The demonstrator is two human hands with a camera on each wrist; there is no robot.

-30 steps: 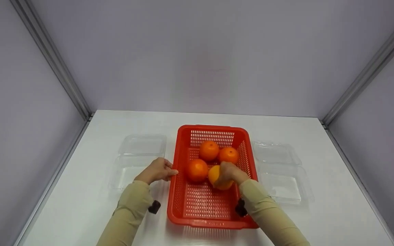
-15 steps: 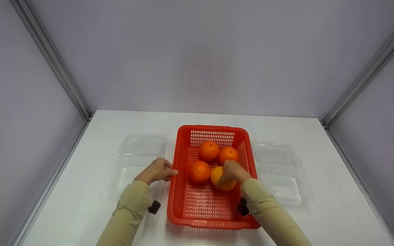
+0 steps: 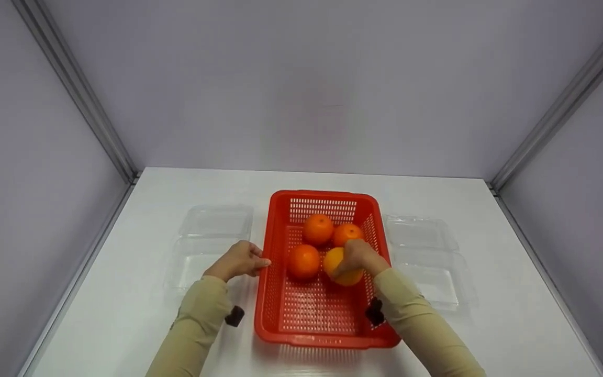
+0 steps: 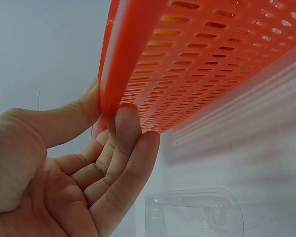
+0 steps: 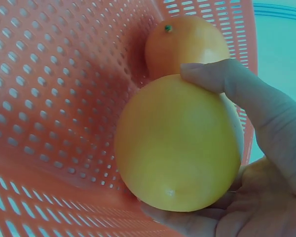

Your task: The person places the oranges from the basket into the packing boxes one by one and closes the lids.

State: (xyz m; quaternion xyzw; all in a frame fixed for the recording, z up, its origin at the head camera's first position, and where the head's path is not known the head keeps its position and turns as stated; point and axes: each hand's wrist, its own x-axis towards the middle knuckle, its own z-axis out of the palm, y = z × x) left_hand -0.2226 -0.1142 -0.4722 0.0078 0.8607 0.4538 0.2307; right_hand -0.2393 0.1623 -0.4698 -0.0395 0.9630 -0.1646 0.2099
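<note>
A red plastic basket [image 3: 320, 341] with slotted walls stands on the table, holding several oranges. My left hand [image 3: 241, 260] grips the basket's left rim. In the left wrist view the thumb lies on the rim's outer side and the curled fingers [image 4: 128, 129] are under it. Inside the basket my right hand [image 3: 359, 256] holds a paler, yellowish orange [image 5: 180, 148], thumb on one side and fingers on the other. Beside it lies a deeper orange one [image 3: 304, 262]. Two more, a back-left orange [image 3: 318, 229] and a back-right orange [image 3: 347, 233], sit farther back.
An opened clear plastic clamshell box [image 3: 216, 221] lies left of the basket, partly behind my left hand. Another opened clear clamshell box [image 3: 427, 285] lies to the right. Pale walls [image 3: 312, 84] enclose the white table [image 3: 108, 314] at the back and sides.
My right hand has shifted slightly to the right and away from me with the yellowish orange. The orange to its left has nudged a little rightward. The left hand keeps its grip on the rim.
</note>
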